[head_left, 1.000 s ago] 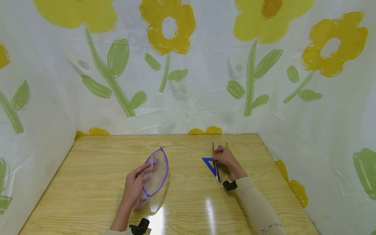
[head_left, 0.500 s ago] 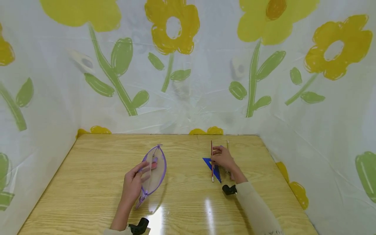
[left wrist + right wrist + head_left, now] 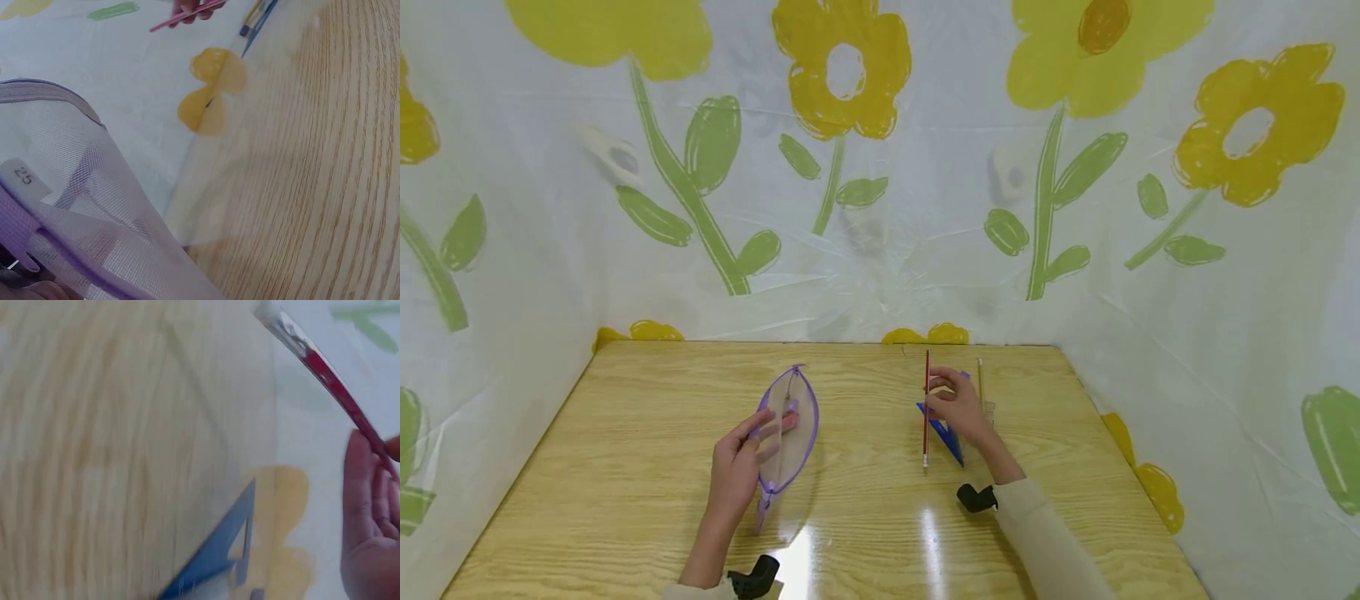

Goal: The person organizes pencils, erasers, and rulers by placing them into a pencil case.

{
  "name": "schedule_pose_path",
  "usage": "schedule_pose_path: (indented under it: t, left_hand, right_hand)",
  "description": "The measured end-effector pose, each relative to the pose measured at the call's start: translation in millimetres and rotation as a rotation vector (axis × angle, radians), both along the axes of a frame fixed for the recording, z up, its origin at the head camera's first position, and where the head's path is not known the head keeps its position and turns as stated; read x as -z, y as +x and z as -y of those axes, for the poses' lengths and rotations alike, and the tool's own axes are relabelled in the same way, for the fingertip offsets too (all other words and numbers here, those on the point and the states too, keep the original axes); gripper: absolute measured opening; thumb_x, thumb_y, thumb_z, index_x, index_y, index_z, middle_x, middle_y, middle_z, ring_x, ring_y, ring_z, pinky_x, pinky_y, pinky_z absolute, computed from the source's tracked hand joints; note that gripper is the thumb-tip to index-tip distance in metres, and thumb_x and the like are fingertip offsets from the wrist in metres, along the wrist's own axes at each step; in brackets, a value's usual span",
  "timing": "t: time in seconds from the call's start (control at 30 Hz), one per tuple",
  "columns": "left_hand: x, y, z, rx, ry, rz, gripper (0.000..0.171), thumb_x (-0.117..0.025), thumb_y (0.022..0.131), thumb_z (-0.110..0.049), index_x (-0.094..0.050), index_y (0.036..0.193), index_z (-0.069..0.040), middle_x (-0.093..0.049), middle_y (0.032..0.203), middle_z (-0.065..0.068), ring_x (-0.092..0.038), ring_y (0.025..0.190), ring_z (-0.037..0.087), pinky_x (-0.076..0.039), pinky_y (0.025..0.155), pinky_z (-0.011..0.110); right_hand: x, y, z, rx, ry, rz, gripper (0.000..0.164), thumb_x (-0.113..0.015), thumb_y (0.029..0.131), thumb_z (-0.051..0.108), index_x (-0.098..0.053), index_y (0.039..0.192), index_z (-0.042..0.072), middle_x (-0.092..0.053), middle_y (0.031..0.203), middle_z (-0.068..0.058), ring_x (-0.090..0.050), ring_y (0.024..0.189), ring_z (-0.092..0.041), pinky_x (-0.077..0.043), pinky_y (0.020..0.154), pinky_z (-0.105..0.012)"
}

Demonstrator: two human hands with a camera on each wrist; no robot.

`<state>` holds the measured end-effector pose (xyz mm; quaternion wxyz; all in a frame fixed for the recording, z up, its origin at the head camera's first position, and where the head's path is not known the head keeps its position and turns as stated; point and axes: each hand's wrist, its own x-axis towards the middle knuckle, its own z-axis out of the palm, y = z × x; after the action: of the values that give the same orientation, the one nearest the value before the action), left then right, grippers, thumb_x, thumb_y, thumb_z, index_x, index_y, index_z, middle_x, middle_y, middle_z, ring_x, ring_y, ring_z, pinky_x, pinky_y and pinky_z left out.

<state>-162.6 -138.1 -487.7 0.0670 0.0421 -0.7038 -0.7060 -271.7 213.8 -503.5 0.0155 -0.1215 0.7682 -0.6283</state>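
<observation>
My left hand (image 3: 736, 471) holds a see-through mesh pencil case (image 3: 799, 454) with purple trim, its fingers visible through the mesh. The case stands with its mouth gaping; a small pink and purple item (image 3: 789, 422) lies inside. In the left wrist view the mesh (image 3: 119, 200) bears a tag (image 3: 25, 177) reading 25. With thumb and fingers my right hand (image 3: 961, 410) pinches a red pencil (image 3: 926, 446) above the table, its white end (image 3: 284, 325) towards me. Partly below that hand is a blue set square (image 3: 952, 442).
A yellow pencil (image 3: 981, 377), a purple piece (image 3: 965, 376) and a pale, see-through item (image 3: 989, 410) lie by the right hand, partly hidden. White flowered sheeting (image 3: 880, 275) walls the wooden table (image 3: 647, 450) at the back and sides.
My right hand has lifted the red pencil off the set square and moved it left. The pencil case has shifted slightly left in my left hand.
</observation>
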Motion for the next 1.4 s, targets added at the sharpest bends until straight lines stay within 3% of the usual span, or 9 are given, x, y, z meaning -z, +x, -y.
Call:
schedule_pose_path:
  t: [0.13,0.27,0.37,0.47,0.63,0.93,1.17,1.4]
  left_hand:
    - [-1.6,1.2,1.3,0.012,-0.011,0.009,0.043,-0.029,0.107,0.002,-0.048,0.144,0.009,-0.05,0.148,0.024,-0.063,0.115,0.006,-0.059,0.098,0.029]
    - [-2.1,2.3,1.6,0.02,-0.017,0.017,0.044,-0.028,0.107,0.002,-0.048,0.145,0.009,-0.05,0.149,0.024,-0.062,0.122,0.019,-0.059,0.099,0.03]
    - [-1.7,3.8,1.8,0.022,-0.016,0.017,0.044,-0.028,0.107,0.001,-0.047,0.145,0.009,-0.05,0.148,0.024,-0.062,0.122,0.02,-0.059,0.099,0.031]
    - [-2.1,4.8,2.0,0.022,-0.011,0.009,0.044,-0.028,0.107,0.001,-0.047,0.145,0.009,-0.05,0.148,0.024,-0.063,0.116,0.008,-0.059,0.099,0.031]
    - [-3.2,6.8,2.5,0.024,-0.013,0.01,0.044,-0.029,0.107,0.001,-0.047,0.146,0.008,-0.05,0.149,0.023,-0.062,0.114,0.002,-0.059,0.099,0.031]
    - [-0.5,9.1,4.7,0.011,-0.013,0.019,0.044,-0.028,0.106,0.002,-0.049,0.144,0.009,-0.051,0.148,0.022,-0.062,0.12,0.018,-0.06,0.094,0.024]
    - [-0.7,11.6,6.7,0.003,0.008,-0.008,0.044,-0.029,0.105,0.002,-0.049,0.143,0.01,-0.05,0.146,0.026,-0.065,0.113,0.007,-0.061,0.092,0.024]
    - [0.0,12.3,8.2,-0.014,0.051,0.013,0.045,-0.028,0.104,0.005,-0.05,0.142,0.011,-0.052,0.146,0.027,-0.067,0.11,0.008,-0.062,0.09,0.024]
  right_hand:
    - [-4.7,5.2,15.1,0.004,-0.064,-0.109,0.043,-0.059,0.096,-0.006,-0.051,0.138,-0.004,-0.055,0.114,-0.028,-0.065,0.084,-0.011,-0.066,0.066,-0.046]
    - [-17.7,16.1,32.9,-0.019,-0.097,-0.199,0.044,-0.058,0.095,-0.008,-0.05,0.138,-0.005,-0.052,0.116,-0.032,-0.063,0.086,-0.009,-0.066,0.065,-0.042]
    - [-27.3,24.7,46.6,-0.035,-0.116,-0.24,0.043,-0.059,0.095,-0.01,-0.049,0.137,-0.007,-0.052,0.115,-0.032,-0.063,0.088,-0.011,-0.065,0.063,-0.03]
    - [-32.2,30.8,59.2,-0.048,-0.114,-0.3,0.043,-0.061,0.093,-0.01,-0.05,0.135,-0.007,-0.053,0.114,-0.03,-0.064,0.088,-0.013,-0.065,0.062,-0.029]
    - [-41.1,42.3,78.5,-0.058,-0.078,-0.396,0.044,-0.062,0.091,-0.014,-0.052,0.133,-0.005,-0.057,0.111,-0.029,-0.065,0.087,-0.018,-0.062,0.059,-0.023]
    - [-78.1,66.8,110.5,-0.084,-0.081,-0.533,0.042,-0.062,0.086,-0.019,-0.052,0.126,-0.012,-0.059,0.101,-0.031,-0.065,0.083,-0.021,-0.064,0.063,-0.027]
    - [-76.9,53.8,134.5,-0.127,-0.15,-0.676,0.047,-0.063,0.082,-0.023,-0.05,0.126,-0.013,-0.061,0.095,-0.028,-0.065,0.081,-0.034,-0.066,0.059,-0.033]
    - [-77.7,51.6,155.5,-0.133,-0.227,-0.733,0.048,-0.065,0.084,-0.018,-0.05,0.128,-0.006,-0.062,0.098,-0.023,-0.067,0.082,-0.03,-0.066,0.058,-0.036]
